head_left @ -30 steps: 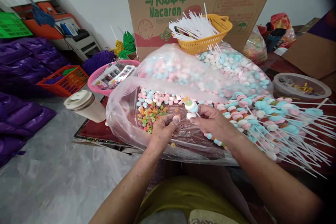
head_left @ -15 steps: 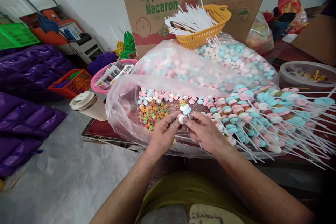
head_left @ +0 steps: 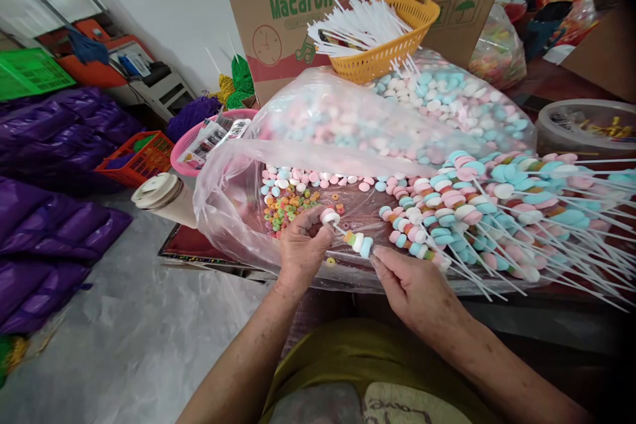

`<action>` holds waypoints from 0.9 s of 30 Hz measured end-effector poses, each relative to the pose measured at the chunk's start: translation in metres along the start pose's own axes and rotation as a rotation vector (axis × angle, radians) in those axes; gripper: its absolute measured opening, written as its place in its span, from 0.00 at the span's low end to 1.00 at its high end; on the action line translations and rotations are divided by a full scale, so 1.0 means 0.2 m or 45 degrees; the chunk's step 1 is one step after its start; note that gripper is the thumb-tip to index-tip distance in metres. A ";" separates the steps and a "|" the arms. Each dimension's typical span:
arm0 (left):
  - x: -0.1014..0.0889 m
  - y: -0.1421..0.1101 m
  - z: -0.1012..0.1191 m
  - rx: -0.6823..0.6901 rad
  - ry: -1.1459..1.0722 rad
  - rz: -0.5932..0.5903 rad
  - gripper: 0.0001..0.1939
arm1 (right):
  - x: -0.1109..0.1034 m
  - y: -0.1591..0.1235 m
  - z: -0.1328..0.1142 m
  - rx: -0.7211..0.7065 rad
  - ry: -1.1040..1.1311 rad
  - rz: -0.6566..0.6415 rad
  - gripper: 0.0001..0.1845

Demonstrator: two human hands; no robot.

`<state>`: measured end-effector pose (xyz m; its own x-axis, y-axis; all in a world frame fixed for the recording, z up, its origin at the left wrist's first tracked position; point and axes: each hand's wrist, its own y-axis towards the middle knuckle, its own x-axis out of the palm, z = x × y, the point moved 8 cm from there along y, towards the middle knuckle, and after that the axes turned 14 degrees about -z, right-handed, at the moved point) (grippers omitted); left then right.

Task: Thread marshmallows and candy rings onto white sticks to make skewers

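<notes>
Thumb and fingers of my left hand pinch white and pink marshmallows at the tip of a thin white stick. My right hand grips the other end of this candy skewer, just below its blue marshmallow. Between the hands, blue and white marshmallows and an orange and green gummy ring sit on the stick, with a short bare length showing. Loose gummy rings lie behind my left hand. A row of loose marshmallows lies beyond them, on clear plastic.
Finished candy skewers are heaped at right, sticks pointing outward. Behind stand a big bag of marshmallows, a yellow basket of white sticks and a cardboard box. A lidded cup and a pink basket are at left.
My hands have moved apart. The skewer, upright between them before, now slants down to the right, and my left hand holds white and pink marshmallows at its tip.
</notes>
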<state>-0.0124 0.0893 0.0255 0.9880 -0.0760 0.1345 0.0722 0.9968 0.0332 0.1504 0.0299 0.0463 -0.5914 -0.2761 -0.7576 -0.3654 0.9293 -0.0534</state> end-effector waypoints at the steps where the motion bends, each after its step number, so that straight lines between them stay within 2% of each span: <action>1: 0.00 -0.01 0.01 0.023 0.052 0.003 0.14 | 0.01 0.00 0.00 0.023 -0.079 0.000 0.15; 6: 0.02 -0.05 0.05 0.137 0.451 -0.025 0.12 | 0.04 0.03 -0.01 0.169 -0.399 -0.137 0.12; 9: 0.04 -0.07 0.09 0.284 0.787 -0.064 0.15 | 0.01 0.03 -0.02 0.298 -0.571 -0.254 0.11; 12: 0.05 -0.10 0.11 0.437 0.983 -0.073 0.16 | 0.00 0.02 -0.04 0.420 -0.661 -0.368 0.10; 15: 0.05 -0.11 0.08 0.457 0.970 -0.057 0.14 | 0.02 0.02 -0.05 0.457 -0.646 -0.445 0.10; 23: 0.02 -0.12 -0.10 0.260 0.669 0.023 0.13 | 0.15 0.07 -0.07 0.406 -0.606 -0.358 0.12; 27: 0.03 -0.09 -0.13 0.145 0.614 -0.086 0.13 | 0.17 0.14 -0.01 0.318 -0.396 -0.215 0.11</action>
<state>-0.0046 0.0713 0.0006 0.9341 -0.0945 -0.3442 0.1497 0.9792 0.1373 0.1185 0.0458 0.0204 -0.2797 -0.3780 -0.8825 -0.2306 0.9188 -0.3204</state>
